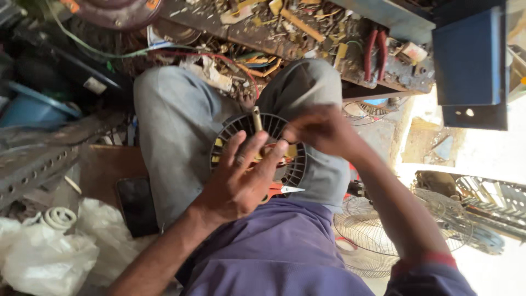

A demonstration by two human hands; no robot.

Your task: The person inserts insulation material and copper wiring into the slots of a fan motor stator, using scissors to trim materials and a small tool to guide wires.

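A person sits with a round black fan motor housing (257, 148) on the lap, its brass shaft (256, 118) pointing up. The left hand (241, 178) lies over the housing with fingers spread. The right hand (320, 130) pinches at the housing's right edge. Scissors (282, 189) with orange handles lie just below. Red-handled pliers (375, 52) rest on the cluttered surface (274, 38). A wire fan guard (378, 230) lies at the right, white plastic bags (49, 252) at the left.

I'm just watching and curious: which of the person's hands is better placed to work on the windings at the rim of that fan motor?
Probably the right hand: its fingertips pinch at the rim of the fan motor, while the left hand lies spread over it, steadying.
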